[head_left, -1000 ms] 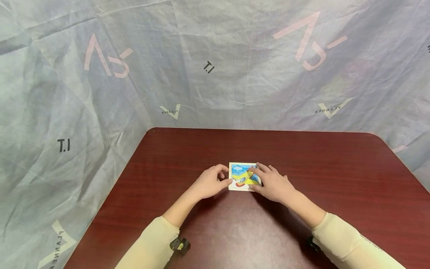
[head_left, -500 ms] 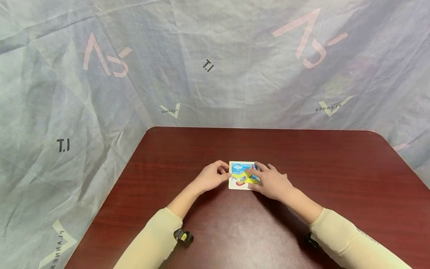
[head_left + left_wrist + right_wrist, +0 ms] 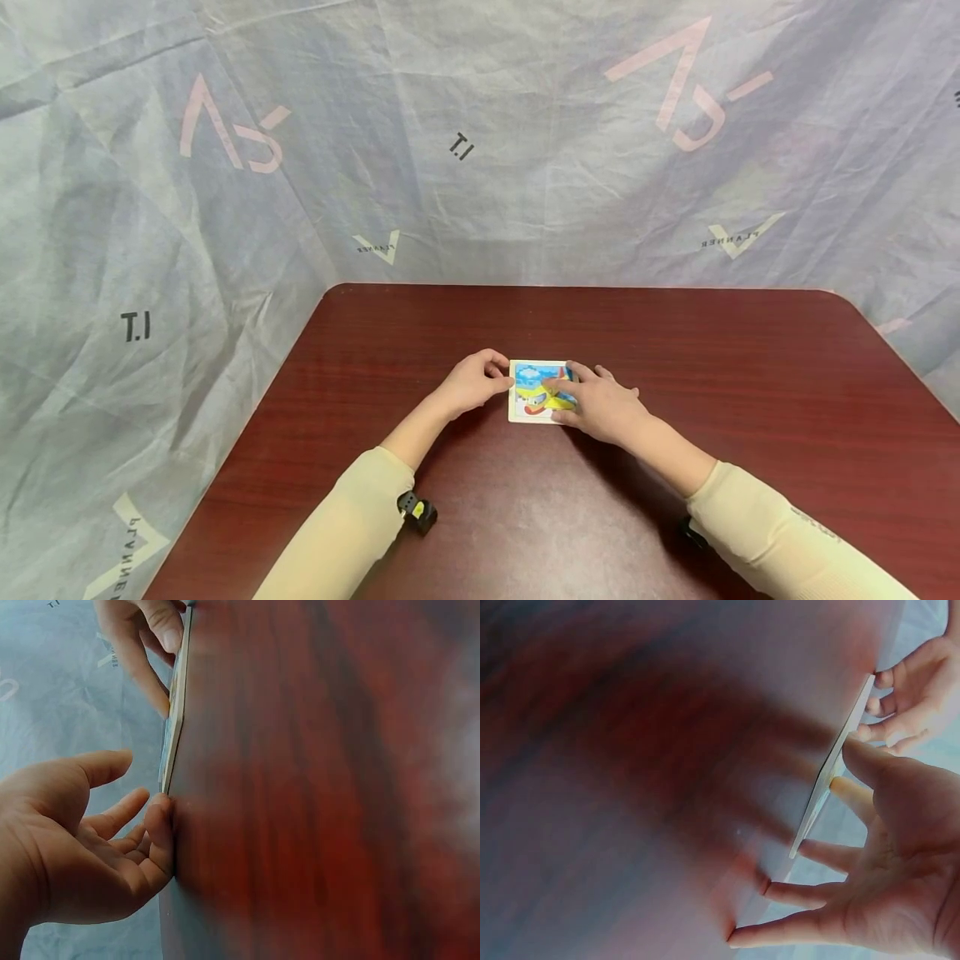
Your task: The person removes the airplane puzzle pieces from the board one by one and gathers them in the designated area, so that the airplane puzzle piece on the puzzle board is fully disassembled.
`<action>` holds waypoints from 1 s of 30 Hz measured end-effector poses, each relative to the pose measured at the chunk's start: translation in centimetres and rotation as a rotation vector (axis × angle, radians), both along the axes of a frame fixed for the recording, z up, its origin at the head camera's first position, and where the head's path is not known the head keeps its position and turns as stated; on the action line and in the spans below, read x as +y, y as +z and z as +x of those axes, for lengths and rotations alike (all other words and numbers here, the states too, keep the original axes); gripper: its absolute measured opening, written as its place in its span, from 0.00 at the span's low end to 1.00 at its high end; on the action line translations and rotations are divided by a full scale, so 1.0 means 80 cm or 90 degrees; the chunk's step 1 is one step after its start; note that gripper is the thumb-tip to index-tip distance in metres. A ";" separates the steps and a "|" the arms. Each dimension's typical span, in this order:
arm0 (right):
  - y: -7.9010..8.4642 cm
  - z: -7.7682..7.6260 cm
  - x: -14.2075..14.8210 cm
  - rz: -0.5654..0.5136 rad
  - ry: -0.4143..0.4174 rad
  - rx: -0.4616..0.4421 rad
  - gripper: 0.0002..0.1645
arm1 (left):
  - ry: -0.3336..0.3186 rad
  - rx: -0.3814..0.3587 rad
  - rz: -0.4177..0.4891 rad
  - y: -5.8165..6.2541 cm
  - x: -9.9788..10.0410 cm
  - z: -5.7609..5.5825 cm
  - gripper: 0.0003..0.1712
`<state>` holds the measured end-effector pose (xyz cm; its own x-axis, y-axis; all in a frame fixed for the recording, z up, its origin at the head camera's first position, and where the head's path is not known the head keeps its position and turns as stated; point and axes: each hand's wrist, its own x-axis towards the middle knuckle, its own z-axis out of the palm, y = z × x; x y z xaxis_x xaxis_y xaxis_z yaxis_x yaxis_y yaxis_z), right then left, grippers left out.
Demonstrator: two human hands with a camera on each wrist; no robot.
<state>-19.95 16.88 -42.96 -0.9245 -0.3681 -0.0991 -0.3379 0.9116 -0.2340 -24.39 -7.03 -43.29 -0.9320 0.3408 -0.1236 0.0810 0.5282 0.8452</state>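
Observation:
A square picture board (image 3: pixel 534 374) with a pale border lies flat on the dark red table. Its cartoon shows a yellow airplane against blue sky. My right hand (image 3: pixel 606 406) is spread over the board's right side, thumb at the near edge, index finger on the picture, another fingertip by the far edge. Its outer fingers (image 3: pixel 802 930) reach down to the table beyond the board. At the left edge, my left hand (image 3: pixel 472 383) has loosely bent fingers beside the board. In the left wrist view, the left thumb (image 3: pixel 109 766) stands apart from the board.
The table (image 3: pixel 420 325) extends around both arms, with rounded far corners. Grey printed cloth (image 3: pixel 480 200) hangs behind it and along the left side. A black wrist device (image 3: pixel 417 512) sits at the left sleeve.
My left hand has slid a little away from me along the board's left edge. The right hand stays over the board, which has barely shifted.

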 end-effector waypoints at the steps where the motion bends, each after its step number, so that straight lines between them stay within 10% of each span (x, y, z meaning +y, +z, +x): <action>1: 0.000 0.000 0.000 0.000 0.000 -0.002 0.32 | 0.002 -0.006 0.005 0.000 0.000 -0.002 0.20; 30: 0.006 0.001 -0.002 0.002 0.003 -0.006 0.31 | 0.097 -0.056 -0.041 -0.005 0.026 -0.029 0.15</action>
